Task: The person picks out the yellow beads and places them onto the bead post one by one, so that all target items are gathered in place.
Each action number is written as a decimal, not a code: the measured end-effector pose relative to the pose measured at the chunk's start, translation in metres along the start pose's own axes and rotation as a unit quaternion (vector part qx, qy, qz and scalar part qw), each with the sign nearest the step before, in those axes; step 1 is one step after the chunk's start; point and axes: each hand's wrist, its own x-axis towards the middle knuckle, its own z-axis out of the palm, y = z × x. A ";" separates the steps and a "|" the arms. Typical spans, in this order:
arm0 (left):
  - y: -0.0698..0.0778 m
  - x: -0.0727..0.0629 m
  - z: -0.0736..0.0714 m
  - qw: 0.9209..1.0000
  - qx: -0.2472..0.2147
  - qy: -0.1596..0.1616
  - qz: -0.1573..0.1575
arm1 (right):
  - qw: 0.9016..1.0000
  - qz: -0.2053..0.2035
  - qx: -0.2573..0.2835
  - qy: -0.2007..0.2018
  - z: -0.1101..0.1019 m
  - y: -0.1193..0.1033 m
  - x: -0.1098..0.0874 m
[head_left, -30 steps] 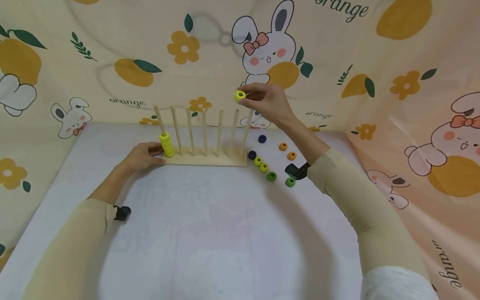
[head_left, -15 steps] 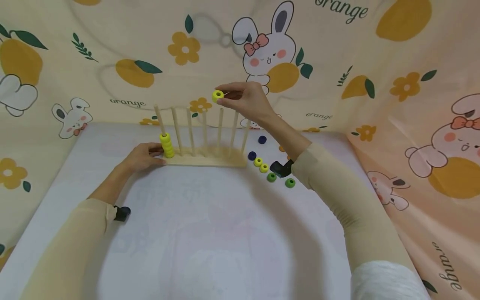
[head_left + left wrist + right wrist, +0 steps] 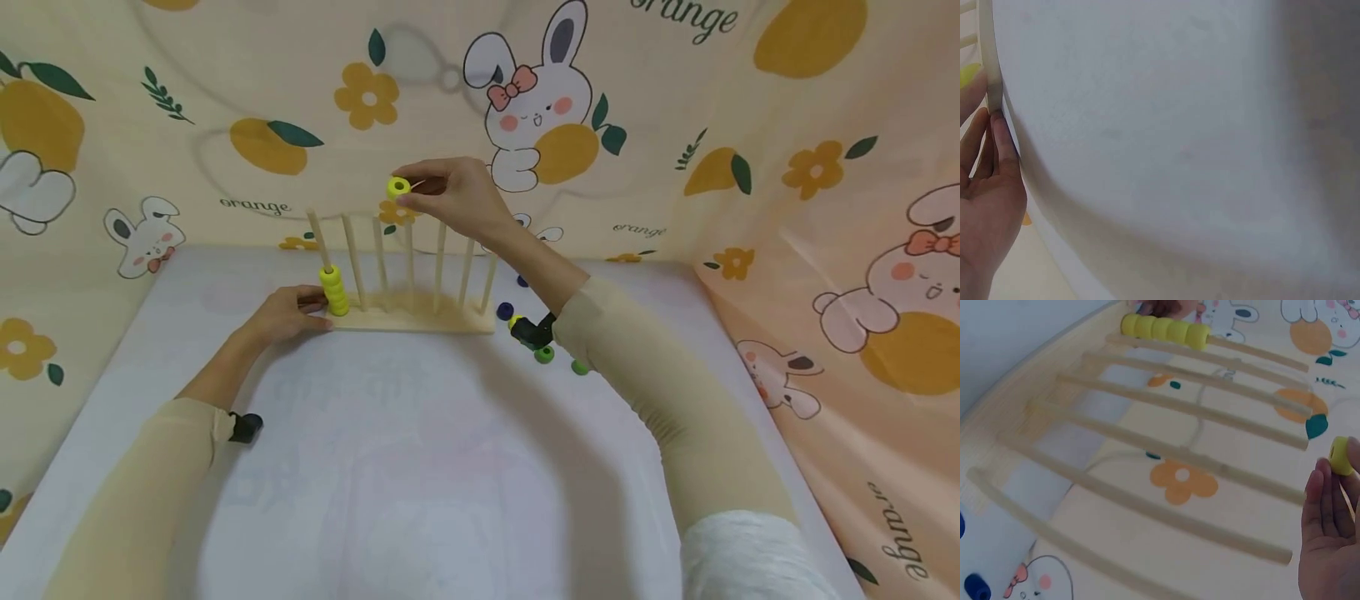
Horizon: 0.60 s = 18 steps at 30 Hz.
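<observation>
My right hand (image 3: 465, 196) pinches a yellow bead (image 3: 398, 188) between thumb and fingers, raised above the tops of the middle pegs. The bead also shows in the right wrist view (image 3: 1340, 456), its hole facing the rack. A wooden peg rack (image 3: 420, 321) with several upright pegs stands toward the back of the table. On its leftmost peg sits a stack of several yellow beads (image 3: 335, 292); the other pegs are bare. My left hand (image 3: 283, 314) grips the left end of the rack's base, thumb at the front edge and fingers behind, beside the stack.
Right of the rack lie loose beads: a dark blue one (image 3: 505, 311), a green one (image 3: 544, 355) and others partly hidden under my right forearm. A black wrist camera (image 3: 534, 332) hangs under that sleeve. A printed cloth (image 3: 420, 108) rises behind the white table (image 3: 375, 483).
My right hand has carried the yellow bead leftward, from over the rack's right end to over its middle pegs. The left hand and the rack have stayed put.
</observation>
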 end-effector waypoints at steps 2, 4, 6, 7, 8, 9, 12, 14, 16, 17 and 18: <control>-0.001 0.000 0.000 1.000 0.001 0.000 -0.001 | 1.000 -0.008 -0.005 -0.003 0.005 -0.001 0.003; -0.002 0.000 0.001 1.000 0.002 -0.002 -0.003 | 1.000 -0.010 -0.009 -0.009 0.010 -0.002 0.006; -0.002 -0.001 0.001 1.000 0.002 -0.004 -0.005 | 1.000 -0.011 -0.016 -0.016 0.015 -0.003 0.009; -0.002 -0.001 0.001 1.000 0.001 -0.005 -0.006 | 1.000 -0.009 -0.018 -0.020 0.017 -0.004 0.011; -0.001 -0.002 0.001 1.000 0.000 -0.005 -0.006 | 1.000 -0.009 -0.019 -0.022 0.019 -0.005 0.012; -0.001 -0.002 0.001 1.000 -0.001 -0.005 -0.006 | 0.999 -0.007 -0.019 -0.025 0.021 -0.006 0.014; 0.000 -0.003 0.001 1.000 0.000 -0.002 -0.003 | 0.999 -0.011 -0.014 -0.029 0.026 -0.008 0.018; 0.000 -0.003 0.001 1.000 -0.003 0.000 0.000 | 0.999 -0.010 -0.012 -0.031 0.029 -0.009 0.021; 0.000 -0.002 0.000 1.000 -0.009 0.000 0.002 | 0.999 -0.008 -0.014 -0.034 0.031 -0.011 0.023; 0.000 -0.002 0.000 1.000 -0.011 0.001 0.003 | 0.999 -0.007 -0.014 -0.036 0.032 -0.012 0.025; 0.000 -0.001 0.000 1.000 -0.014 0.000 0.005 | 0.999 -0.007 -0.016 -0.039 0.034 -0.012 0.026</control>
